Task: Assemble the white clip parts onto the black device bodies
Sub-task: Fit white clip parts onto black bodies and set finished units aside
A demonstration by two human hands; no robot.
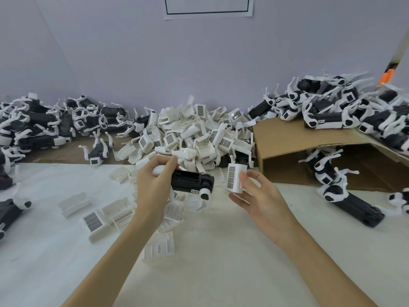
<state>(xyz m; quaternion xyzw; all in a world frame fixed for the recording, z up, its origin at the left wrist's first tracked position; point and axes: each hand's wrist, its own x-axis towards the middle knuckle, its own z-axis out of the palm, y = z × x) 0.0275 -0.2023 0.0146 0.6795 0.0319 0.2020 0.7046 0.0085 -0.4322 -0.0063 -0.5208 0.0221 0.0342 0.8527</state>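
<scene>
Head camera looks down over a white-covered table (66, 262), and both bare hands are up above it. The left hand (152, 185) wraps its fingers round one end of a black oblong plastic device body (190, 181), lifted off the table with a white round-ended arm at its right end. The right hand (259, 196) pinches a white boxy plastic clip part (234, 178), thumb under and fingers on its right side, its gridded face turned left. Clip and body sit just beside each other, not touching. Behind the hands, a big heap of loose white clip parts (194, 134) against the pale wall. Left, a pile of black-and-white devices (44, 125); right, more of them spill over a brown cardboard box (309, 149).
</scene>
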